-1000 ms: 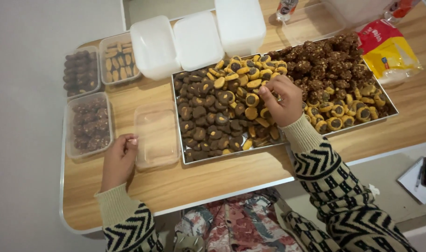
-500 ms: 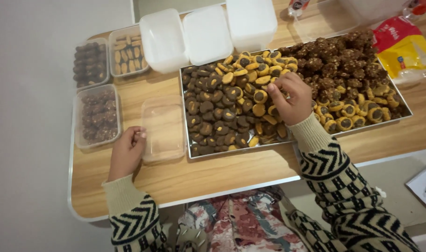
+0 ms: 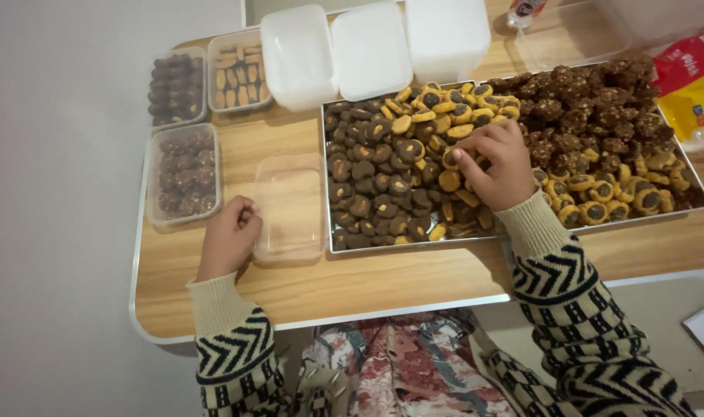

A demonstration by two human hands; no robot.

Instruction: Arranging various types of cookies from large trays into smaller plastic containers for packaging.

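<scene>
My right hand reaches into a big metal tray heaped with small round cookies, dark brown and tan. Its fingertips pinch at cookies near the tray's middle. My left hand rests curled on the wooden table, its knuckles against the left edge of an empty clear plastic container. Whether anything sits inside that fist is hidden. Both arms wear a cream sweater with a black zigzag pattern.
Three clear tubs hold cookies at the left: dark ones, more dark ones, tan ones. White lidded boxes stand behind the tray. A red and yellow bag lies at the far right. The table's front edge runs close to my lap.
My right hand has stayed over the cookies, its fingers working among them. The left hand has kept its place beside the empty container. The camera has moved slightly.
</scene>
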